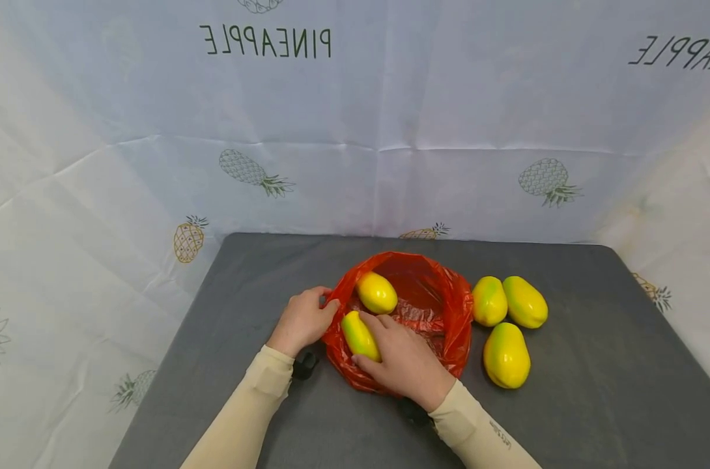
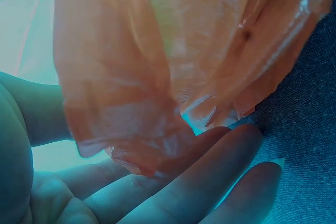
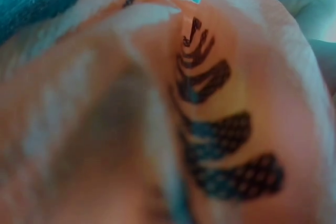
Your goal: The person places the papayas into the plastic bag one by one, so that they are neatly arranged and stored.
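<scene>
The right hand point(image 1: 404, 358) is gripping a yellow-green fruit point(image 1: 358, 335), with its thumb pressing near the near end and its fingers curling over toward the far end. The fruit is sitting to the left of the palm, within the mouth of a red plastic bag point(image 1: 460, 326), close to the bag's left side. Its long axis is running from far left to near right, tilting only a little off the near-far line. Whether it is touching the bag's floor, I cannot tell.

The left hand point(image 1: 305, 319) is pinching the bag's left rim between thumb and fingers, just left of the held fruit; the right hand is being the nearer of the two, in contact with it.

Farther in, a second fruit point(image 1: 376, 293) is lying inside the bag, just beyond the first. To the right of both, wrinkled red plastic is showing, leaving open room inside the round mouth.

Outside, three more yellow fruits point(image 1: 507, 356) are resting right of the bag. The grey tabletop point(image 1: 243, 280) is stretching to both sides, its far edge meeting a pineapple-print cloth point(image 1: 355, 104).
</scene>
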A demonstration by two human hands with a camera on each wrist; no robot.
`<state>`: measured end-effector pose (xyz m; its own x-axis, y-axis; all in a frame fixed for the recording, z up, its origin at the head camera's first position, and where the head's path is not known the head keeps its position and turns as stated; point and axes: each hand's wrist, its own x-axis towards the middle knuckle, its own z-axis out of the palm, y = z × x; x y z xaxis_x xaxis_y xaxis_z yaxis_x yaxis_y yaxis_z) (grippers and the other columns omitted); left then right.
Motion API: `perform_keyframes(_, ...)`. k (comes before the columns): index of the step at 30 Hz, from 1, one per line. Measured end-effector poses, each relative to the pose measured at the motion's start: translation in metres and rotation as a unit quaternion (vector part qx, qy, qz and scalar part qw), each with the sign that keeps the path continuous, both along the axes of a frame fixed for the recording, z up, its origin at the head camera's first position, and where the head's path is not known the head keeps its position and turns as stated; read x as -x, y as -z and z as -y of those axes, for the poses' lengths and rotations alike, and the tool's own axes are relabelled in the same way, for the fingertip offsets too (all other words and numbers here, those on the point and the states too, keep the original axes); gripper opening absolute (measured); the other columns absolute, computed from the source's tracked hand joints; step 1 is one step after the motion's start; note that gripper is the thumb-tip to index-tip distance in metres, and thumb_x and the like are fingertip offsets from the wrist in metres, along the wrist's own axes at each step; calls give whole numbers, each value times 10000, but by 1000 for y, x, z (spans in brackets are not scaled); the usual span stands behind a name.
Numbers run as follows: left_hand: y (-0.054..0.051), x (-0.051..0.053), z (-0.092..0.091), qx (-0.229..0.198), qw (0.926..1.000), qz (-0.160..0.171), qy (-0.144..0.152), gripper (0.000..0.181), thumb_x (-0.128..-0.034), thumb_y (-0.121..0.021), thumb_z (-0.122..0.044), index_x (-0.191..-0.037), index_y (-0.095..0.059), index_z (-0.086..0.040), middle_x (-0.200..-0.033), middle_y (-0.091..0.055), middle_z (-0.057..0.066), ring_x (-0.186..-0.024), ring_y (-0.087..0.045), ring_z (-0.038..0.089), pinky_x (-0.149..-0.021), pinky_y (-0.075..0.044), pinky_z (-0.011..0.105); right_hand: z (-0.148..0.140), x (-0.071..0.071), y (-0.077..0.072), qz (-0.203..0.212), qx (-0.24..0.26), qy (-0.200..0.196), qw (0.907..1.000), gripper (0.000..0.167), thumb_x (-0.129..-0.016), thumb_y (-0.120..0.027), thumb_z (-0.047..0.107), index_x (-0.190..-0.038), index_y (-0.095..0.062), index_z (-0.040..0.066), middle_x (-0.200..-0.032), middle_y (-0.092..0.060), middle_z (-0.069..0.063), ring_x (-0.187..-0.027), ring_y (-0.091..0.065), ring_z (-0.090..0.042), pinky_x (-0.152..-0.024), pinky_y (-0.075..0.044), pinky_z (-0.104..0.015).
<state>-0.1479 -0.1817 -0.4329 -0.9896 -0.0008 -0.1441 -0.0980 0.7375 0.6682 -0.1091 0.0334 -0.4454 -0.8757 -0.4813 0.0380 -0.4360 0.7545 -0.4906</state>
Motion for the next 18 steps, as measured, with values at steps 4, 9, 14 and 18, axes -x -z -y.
perform_keyframes(4,1,0,-1,38,10000,-18,19,460,-1056,-676,-323,-1397,-686,-15,-1321,-754,181,-839,-712,238,-884,-659,472,-3,0,-1,-11,-2,1,10000,760,-931,-825,484,-1569,-548,177,-1394,-676,-37,-986,-679,-147,-934,-633,-431)
perform_keyframes(9,1,1,-1,114,9999,-61,37,456,-1059,-665,-321,-1398,-686,-16,-1335,-748,183,-883,-717,257,-919,-646,491,-10,-1,-14,22,-28,-32,10000,769,-943,-809,504,-1577,-542,161,-1434,-670,-54,-1053,-701,-181,-952,-626,-453)
perform_keyframes(14,0,1,-2,142,9998,-56,93,464,-1061,-656,-323,-1408,-680,-15,-1345,-743,181,-910,-711,262,-949,-638,501,-35,-3,-42,138,100,138,9998,742,-952,-801,505,-1576,-559,184,-1461,-674,-44,-1101,-736,-210,-964,-628,-462)
perform_keyframes(18,-2,-2,0,105,9998,-21,148,466,-1062,-651,-313,-1414,-672,-8,-1316,-750,182,-826,-697,219,-873,-653,452,-74,1,-64,-78,141,480,9987,737,-983,-757,540,-1596,-534,196,-1559,-619,-61,-1278,-707,-276,-1045,-598,-523)
